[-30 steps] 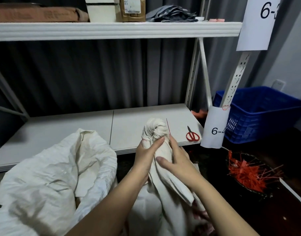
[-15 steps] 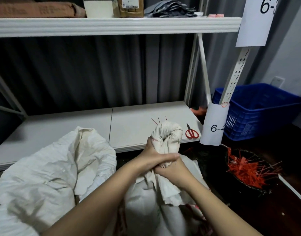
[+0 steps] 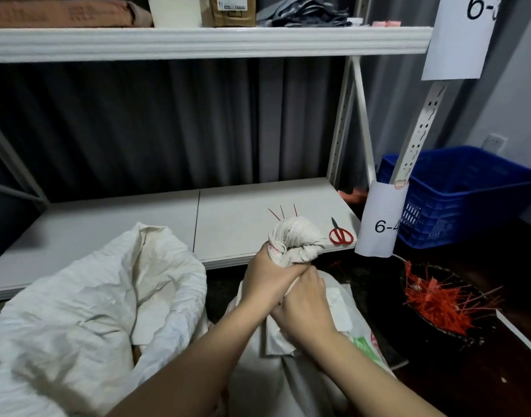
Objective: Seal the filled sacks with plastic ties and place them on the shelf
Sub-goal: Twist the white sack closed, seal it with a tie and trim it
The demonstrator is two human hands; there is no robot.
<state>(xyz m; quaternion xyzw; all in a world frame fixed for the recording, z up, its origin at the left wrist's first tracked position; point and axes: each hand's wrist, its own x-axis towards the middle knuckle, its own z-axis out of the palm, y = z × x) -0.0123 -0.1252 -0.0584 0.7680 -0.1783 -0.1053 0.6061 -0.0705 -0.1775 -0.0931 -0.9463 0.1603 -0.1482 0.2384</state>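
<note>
Both hands on the sack [image 3: 291,383], which stands on the floor just in front of the lower shelf [image 3: 234,218]. Left hand [image 3: 268,278] wraps the gathered neck right under the twisted top knob [image 3: 293,240], fingers curled tight round the cloth. Right hand [image 3: 303,305] sits just below and touching the left, fingers also curled round the neck.

Three thin red tie ends [image 3: 281,212] stick up behind the knob; whether either hand actually holds them, can't tell.

Second sack [image 3: 86,311] slumped at left, mouth open, leaning against the shelf edge. Red-handled scissors [image 3: 340,234] lie on the shelf near its right corner, just beside the knob. Pile of red ties [image 3: 432,302] in a dark tray on the floor to the right, well apart from the hands. Blue crate [image 3: 468,191] behind that.
</note>
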